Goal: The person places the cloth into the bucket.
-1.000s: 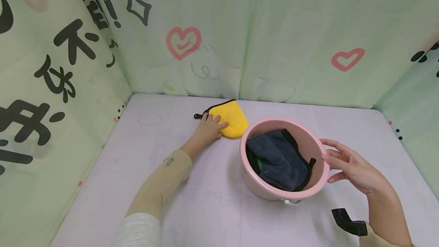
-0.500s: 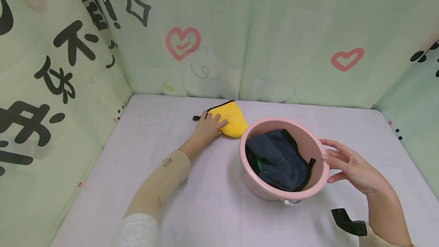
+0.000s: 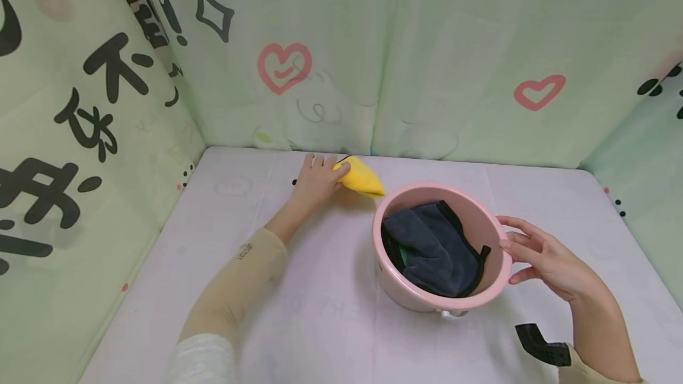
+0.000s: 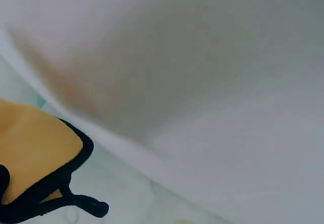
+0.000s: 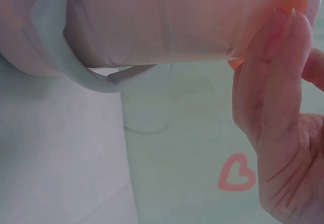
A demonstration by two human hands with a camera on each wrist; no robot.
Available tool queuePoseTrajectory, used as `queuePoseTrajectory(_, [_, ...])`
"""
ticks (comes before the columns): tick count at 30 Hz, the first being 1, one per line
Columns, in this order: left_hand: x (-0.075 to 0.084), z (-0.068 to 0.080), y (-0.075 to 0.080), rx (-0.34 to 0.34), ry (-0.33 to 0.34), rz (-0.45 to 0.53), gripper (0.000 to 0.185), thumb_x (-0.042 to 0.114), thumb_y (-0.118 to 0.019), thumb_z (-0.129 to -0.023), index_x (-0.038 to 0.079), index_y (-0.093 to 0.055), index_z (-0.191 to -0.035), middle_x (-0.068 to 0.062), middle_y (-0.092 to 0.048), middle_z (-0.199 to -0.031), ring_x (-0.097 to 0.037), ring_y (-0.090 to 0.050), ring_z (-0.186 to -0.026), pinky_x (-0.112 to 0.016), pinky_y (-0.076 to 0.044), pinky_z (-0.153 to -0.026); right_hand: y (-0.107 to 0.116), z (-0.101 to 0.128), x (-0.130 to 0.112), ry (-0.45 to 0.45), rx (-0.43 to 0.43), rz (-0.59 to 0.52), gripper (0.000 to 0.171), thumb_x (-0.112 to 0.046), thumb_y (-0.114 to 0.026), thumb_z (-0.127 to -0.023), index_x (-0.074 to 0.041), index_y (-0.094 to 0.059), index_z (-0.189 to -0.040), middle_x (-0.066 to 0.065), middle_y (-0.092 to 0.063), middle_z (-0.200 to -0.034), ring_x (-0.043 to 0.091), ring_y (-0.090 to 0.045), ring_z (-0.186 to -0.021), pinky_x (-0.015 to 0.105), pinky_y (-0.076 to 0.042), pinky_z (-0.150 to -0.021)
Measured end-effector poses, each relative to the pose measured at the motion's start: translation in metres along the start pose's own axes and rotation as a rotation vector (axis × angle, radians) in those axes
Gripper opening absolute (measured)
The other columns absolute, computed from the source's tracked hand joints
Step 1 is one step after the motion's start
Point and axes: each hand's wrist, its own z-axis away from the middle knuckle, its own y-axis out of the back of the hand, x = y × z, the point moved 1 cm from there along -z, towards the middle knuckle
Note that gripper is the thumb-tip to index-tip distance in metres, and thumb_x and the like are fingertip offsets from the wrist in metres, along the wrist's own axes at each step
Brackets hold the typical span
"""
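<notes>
My left hand [image 3: 316,181] pinches a yellow cloth [image 3: 363,179] near the back edge of the table. Most of the cloth hangs to the right of the fingers, bunched up. Its black edging and small hanging loop [image 4: 91,205] show in the left wrist view, where the hand itself is out of sight. To the right, a pink bucket [image 3: 397,296] stands on the table with a dark grey cloth [image 3: 434,248] inside, and a bit of green beside it. With thumb and fingertips, my right hand [image 3: 549,262] holds the bucket's right rim, fingers along the outer wall.
The table [image 3: 315,325] has a pale cover. Light green curtains [image 3: 453,46] printed with hearts and characters enclose its back and sides. The bucket's pale handle [image 5: 76,62] hangs down its near side. A black wrist mount [image 3: 541,345] sticks out from the right forearm.
My left hand, lying on the spread cloth before, has shifted back and slightly left. The yellow cloth is now gathered and partly lifted. Right hand and bucket have stayed put.
</notes>
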Motion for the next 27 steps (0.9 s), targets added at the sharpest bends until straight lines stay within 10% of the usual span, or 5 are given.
queuePoseTrajectory(12, [-0.008, -0.020, 0.050, 0.270, -0.027, -0.011, 0.031, 0.032, -0.067, -0.082, 0.020, -0.050, -0.105, -0.008, -0.053, -0.090, -0.028, -0.054, -0.075, -0.042, -0.041, -0.079, -0.001, -0.001, 0.000, -0.021, 0.025, 0.054, 0.044, -0.002, -0.042, -0.095, -0.032, -0.039, -0.127, -0.010, -0.062, -0.105, 0.015, -0.063, -0.076, 0.033, -0.054, -0.054])
queuePoseTrajectory(27, [0.037, -0.019, 0.109, 0.512, -0.243, -0.007, 0.024, 0.029, -0.065, -0.081, 0.023, -0.050, -0.098, -0.003, -0.052, -0.087, -0.022, -0.053, -0.073, -0.039, -0.040, -0.081, -0.001, -0.001, 0.000, -0.039, 0.035, 0.056, 0.043, -0.003, -0.042, -0.095, -0.033, -0.039, -0.126, -0.011, -0.061, -0.104, 0.014, -0.063, -0.077, 0.034, -0.054, -0.054])
